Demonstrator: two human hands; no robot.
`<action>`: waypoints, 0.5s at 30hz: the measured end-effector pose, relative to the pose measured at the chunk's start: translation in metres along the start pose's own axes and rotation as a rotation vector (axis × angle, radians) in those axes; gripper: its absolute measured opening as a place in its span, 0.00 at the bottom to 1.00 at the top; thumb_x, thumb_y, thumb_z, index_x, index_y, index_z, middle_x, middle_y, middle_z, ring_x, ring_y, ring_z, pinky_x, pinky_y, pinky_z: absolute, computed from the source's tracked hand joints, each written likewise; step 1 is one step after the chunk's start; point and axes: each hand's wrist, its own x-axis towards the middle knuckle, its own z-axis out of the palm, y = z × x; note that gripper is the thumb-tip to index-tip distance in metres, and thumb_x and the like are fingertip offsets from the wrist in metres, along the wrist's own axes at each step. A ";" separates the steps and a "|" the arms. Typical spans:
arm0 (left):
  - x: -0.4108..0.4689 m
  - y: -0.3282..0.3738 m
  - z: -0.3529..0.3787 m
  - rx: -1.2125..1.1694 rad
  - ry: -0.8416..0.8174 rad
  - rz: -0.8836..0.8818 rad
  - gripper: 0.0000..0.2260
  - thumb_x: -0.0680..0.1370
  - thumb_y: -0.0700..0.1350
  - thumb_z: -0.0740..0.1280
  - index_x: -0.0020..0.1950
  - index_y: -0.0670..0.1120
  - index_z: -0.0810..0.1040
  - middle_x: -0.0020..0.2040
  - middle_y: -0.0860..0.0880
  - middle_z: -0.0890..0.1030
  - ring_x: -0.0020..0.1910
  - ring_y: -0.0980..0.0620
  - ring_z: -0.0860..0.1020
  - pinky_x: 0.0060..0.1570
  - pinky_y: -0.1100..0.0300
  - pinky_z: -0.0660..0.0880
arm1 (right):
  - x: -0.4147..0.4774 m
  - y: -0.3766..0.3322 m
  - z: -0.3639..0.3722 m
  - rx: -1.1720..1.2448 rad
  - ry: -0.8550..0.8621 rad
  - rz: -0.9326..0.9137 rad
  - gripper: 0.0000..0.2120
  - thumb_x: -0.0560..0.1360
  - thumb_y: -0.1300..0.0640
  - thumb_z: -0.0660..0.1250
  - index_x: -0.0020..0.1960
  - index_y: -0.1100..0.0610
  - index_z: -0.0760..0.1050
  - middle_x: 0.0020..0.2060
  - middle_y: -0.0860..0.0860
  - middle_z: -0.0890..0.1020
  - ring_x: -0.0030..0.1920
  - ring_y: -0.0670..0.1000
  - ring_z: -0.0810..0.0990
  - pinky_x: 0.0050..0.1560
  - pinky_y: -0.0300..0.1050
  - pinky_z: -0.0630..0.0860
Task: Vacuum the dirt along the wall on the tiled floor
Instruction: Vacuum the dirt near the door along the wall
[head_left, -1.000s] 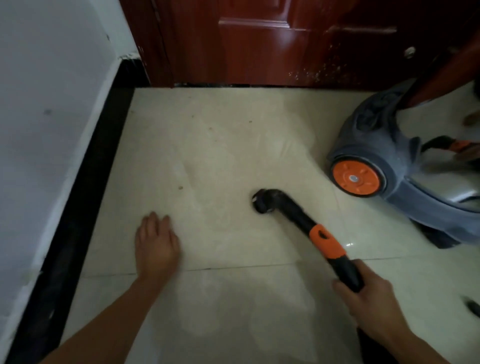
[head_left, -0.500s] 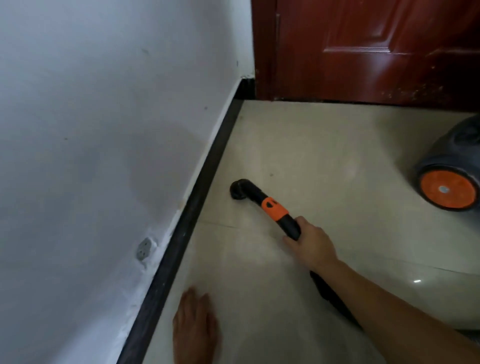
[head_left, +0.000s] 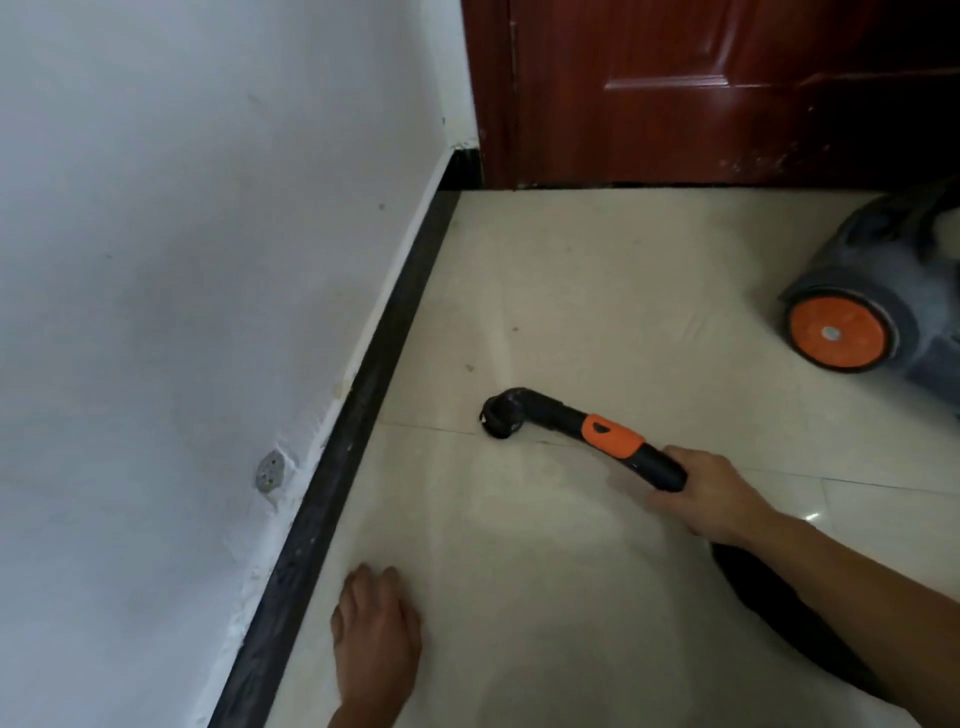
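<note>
Dirt specks (head_left: 469, 368) lie on the cream tiled floor (head_left: 597, 270), between the black baseboard (head_left: 374, 395) and the round nozzle (head_left: 500, 415) of the vacuum wand (head_left: 550, 413). The nozzle points down and touches the floor just at a grout line, near the baseboard but apart from it. The wand is black with an orange collar (head_left: 612, 435). The right hand (head_left: 711, 493) grips the rear end of the wand with its fingers curled round it, and the black hose (head_left: 769, 597) runs back under the right forearm. The left hand (head_left: 376, 634) lies flat on the tile, palm down, fingers straight and close together. It holds nothing and is near the baseboard, well apart from the right hand. The white wall (head_left: 182, 260) fills the left side and has a small grey chipped spot (head_left: 270, 473) low down, just above the baseboard. At the far end stands a dark red wooden door (head_left: 701, 88). The grey vacuum cleaner body (head_left: 883, 270) with an orange wheel (head_left: 836, 335) stands on the floor at the right, near the door.
</note>
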 end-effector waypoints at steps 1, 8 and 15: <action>0.001 0.006 -0.007 0.026 0.022 0.004 0.19 0.70 0.49 0.57 0.58 0.45 0.74 0.58 0.35 0.77 0.54 0.34 0.77 0.46 0.40 0.77 | -0.003 0.009 -0.004 0.009 -0.034 0.016 0.08 0.68 0.60 0.75 0.39 0.53 0.76 0.33 0.52 0.81 0.32 0.50 0.80 0.31 0.41 0.73; -0.018 0.038 -0.056 -0.106 -0.404 -0.045 0.17 0.81 0.49 0.61 0.69 0.46 0.73 0.68 0.45 0.74 0.64 0.47 0.74 0.63 0.54 0.71 | -0.079 0.055 -0.041 -0.090 -0.251 0.293 0.08 0.70 0.61 0.72 0.39 0.53 0.74 0.32 0.53 0.80 0.31 0.51 0.81 0.32 0.43 0.76; -0.030 0.137 -0.199 -0.451 -0.483 -0.111 0.12 0.81 0.48 0.64 0.47 0.42 0.82 0.49 0.41 0.84 0.50 0.41 0.81 0.58 0.46 0.75 | -0.154 -0.026 -0.106 0.007 -0.202 0.193 0.15 0.75 0.61 0.69 0.59 0.54 0.70 0.39 0.51 0.79 0.36 0.50 0.78 0.33 0.38 0.70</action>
